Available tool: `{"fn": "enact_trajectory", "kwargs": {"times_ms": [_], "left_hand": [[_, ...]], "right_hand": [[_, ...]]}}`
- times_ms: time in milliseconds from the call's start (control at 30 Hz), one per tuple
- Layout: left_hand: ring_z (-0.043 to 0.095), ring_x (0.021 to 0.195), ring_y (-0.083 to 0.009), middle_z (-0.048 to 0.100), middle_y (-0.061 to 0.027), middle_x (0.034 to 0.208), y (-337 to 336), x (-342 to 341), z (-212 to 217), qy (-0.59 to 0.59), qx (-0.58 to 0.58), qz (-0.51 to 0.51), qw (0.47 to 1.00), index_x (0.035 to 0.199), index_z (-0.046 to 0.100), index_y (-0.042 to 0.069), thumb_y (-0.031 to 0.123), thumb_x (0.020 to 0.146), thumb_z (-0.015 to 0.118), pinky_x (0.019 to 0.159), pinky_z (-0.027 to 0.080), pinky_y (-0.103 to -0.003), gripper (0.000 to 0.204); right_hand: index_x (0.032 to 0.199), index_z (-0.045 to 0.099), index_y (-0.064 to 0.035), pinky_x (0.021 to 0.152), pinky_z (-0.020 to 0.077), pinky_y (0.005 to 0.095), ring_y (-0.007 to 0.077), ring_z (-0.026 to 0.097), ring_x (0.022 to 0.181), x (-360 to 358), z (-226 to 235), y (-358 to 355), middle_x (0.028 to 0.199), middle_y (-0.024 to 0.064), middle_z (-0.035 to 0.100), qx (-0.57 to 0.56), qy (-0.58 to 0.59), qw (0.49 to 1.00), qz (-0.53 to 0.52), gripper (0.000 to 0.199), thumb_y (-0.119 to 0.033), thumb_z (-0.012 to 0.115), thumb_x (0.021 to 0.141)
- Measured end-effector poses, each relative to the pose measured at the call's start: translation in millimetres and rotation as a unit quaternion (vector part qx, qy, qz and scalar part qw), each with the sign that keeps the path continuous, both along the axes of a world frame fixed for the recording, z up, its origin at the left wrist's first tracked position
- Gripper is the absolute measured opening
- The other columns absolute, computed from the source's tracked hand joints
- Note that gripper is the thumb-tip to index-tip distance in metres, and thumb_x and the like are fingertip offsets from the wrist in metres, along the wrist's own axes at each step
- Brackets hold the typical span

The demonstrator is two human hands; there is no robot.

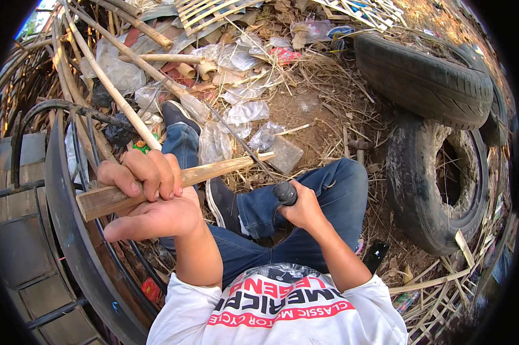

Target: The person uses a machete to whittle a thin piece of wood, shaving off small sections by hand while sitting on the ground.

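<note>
My left hand (153, 192) is closed round a split piece of wood or bamboo (213, 172), its fingers curled over the top and its thumb stretched out below. The wide end of the piece points left and its thin end points right. In my right hand (305, 213) is the black handle of a long-bladed knife (242, 142), gripped in front of my knee. The thin dark blade slants up to the left, seen nearly edge-on. It crosses close to the thin end of the piece; whether they touch I cannot tell.
Two worn tyres (437, 184) (426, 80) are at the right. A black metal-framed chair (69, 230) stands at the left. Bamboo poles (107, 75), plastic scraps (248, 112) and dry straw cover the ground ahead. Near my right elbow lies a dark phone (376, 256).
</note>
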State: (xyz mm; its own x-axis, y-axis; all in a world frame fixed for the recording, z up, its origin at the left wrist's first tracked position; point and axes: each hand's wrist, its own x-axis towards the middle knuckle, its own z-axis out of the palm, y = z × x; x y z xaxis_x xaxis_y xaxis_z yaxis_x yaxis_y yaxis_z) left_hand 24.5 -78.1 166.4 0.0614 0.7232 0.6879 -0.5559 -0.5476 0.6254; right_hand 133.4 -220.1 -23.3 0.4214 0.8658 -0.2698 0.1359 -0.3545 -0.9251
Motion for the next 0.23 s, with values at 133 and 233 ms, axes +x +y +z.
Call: {"fn": "enact_trajectory", "kwargs": {"times_ms": [133,233], "left_hand": [[0.027,0.041,-0.0041,0.03,0.0045,0.056,-3.5,-0.1,-1.6,0.001,0.002,0.001,1.0,0.079,0.037,0.014,0.078,0.081,0.044,0.035,0.02,-0.017,0.064],[0.029,0.043,-0.0036,0.031,0.0032,0.058,-5.0,-5.2,-3.6,-0.007,-0.014,-0.02,1.0,0.08,0.033,0.014,0.079,0.076,0.049,0.036,0.022,-0.016,0.067]], "right_hand": [[0.104,0.061,0.0014,0.079,0.0525,0.0417,0.0387,0.066,0.091,-3.5,2.2,-1.3,0.089,0.0246,0.068,-0.006,-0.004,1.0,-0.01,0.044,-0.01,0.076,0.064],[0.106,0.062,0.0005,0.079,0.0525,0.0416,0.0382,0.066,0.091,-4.5,-0.7,-1.5,0.092,0.0234,0.068,-0.005,-0.008,1.0,-0.008,0.045,-0.01,0.076,0.065]]}}
